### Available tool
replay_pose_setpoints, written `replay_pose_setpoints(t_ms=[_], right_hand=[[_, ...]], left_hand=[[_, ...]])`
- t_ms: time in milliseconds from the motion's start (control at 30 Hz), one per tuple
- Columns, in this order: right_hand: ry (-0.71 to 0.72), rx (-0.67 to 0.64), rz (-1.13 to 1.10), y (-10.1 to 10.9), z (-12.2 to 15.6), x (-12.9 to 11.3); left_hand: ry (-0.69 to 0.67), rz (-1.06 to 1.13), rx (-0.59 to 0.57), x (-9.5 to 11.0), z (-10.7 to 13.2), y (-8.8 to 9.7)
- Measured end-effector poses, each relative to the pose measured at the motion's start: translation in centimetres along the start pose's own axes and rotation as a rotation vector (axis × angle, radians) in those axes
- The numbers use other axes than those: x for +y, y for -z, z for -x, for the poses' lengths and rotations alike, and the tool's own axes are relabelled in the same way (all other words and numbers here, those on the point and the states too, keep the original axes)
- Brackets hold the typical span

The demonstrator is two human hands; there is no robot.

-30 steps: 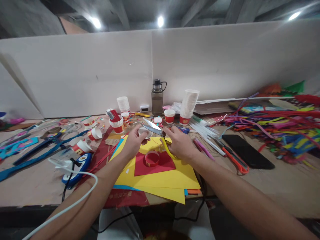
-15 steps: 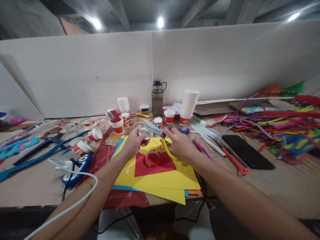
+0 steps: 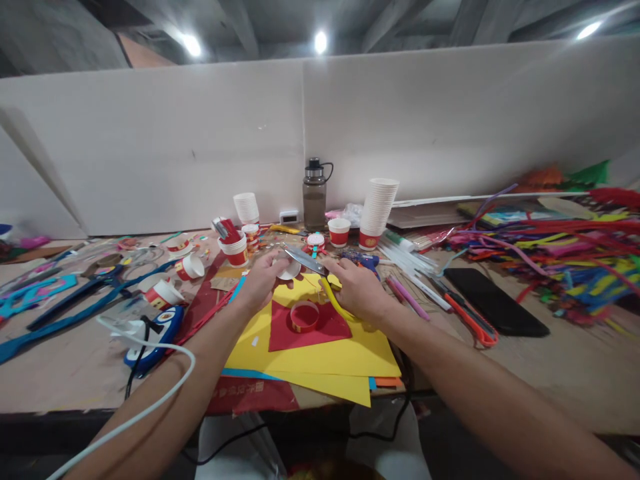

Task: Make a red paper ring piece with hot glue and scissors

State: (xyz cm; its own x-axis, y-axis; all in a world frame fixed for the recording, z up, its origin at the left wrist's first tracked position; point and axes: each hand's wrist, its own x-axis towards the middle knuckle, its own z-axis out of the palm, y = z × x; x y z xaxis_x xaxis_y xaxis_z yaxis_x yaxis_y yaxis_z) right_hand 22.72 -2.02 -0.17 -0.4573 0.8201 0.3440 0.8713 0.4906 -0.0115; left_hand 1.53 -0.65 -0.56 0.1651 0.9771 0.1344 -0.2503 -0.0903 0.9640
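Note:
My left hand (image 3: 265, 279) is closed around a small white piece of paper cup (image 3: 290, 269), partly hidden by the fingers. My right hand (image 3: 357, 287) grips the yellow handles of a pair of scissors (image 3: 306, 261). The metal blades point left and lie close over the cup piece; whether they touch it I cannot tell. Below the hands, a red paper ring (image 3: 305, 328) cut from a cup stands on a red sheet (image 3: 327, 338). That sheet lies on several yellow sheets (image 3: 310, 363).
Behind the hands stand a tall stack of paper cups (image 3: 379, 213), a single cup (image 3: 339, 233) and a water bottle (image 3: 315, 200). To the right are a cutter with an orange handle (image 3: 475, 323), a black phone (image 3: 495, 301) and colourful pipe cleaners (image 3: 560, 253). Cut cups (image 3: 164, 293) and a white cable (image 3: 185, 383) are on the left.
My left hand has shifted slightly left and turned the white cup piece lower. The scissor blades look closer together now. The red ring stays in place.

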Motion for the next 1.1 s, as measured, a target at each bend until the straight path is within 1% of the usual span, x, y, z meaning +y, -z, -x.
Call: replay_pose_setpoints(t_ms=[233, 333, 567, 1100], right_hand=[[0.028, 0.101, -0.025, 0.0, 0.0, 0.0], [0.038, 0.112, -0.038, -0.1, -0.1, 0.1], [0.017, 0.078, -0.006, -0.1, -0.1, 0.1], [-0.008, 0.002, -0.017, 0.2, 0.0, -0.1]], left_hand=[[-0.05, 0.022, 0.037, -0.5, -0.2, -0.1], [-0.081, 0.007, 0.027, -0.7, -0.3, -0.1], [-0.111, -0.033, 0.006, -1.1, -0.3, -0.1], [-0.057, -0.065, 0.031, -0.7, -0.1, -0.3]])
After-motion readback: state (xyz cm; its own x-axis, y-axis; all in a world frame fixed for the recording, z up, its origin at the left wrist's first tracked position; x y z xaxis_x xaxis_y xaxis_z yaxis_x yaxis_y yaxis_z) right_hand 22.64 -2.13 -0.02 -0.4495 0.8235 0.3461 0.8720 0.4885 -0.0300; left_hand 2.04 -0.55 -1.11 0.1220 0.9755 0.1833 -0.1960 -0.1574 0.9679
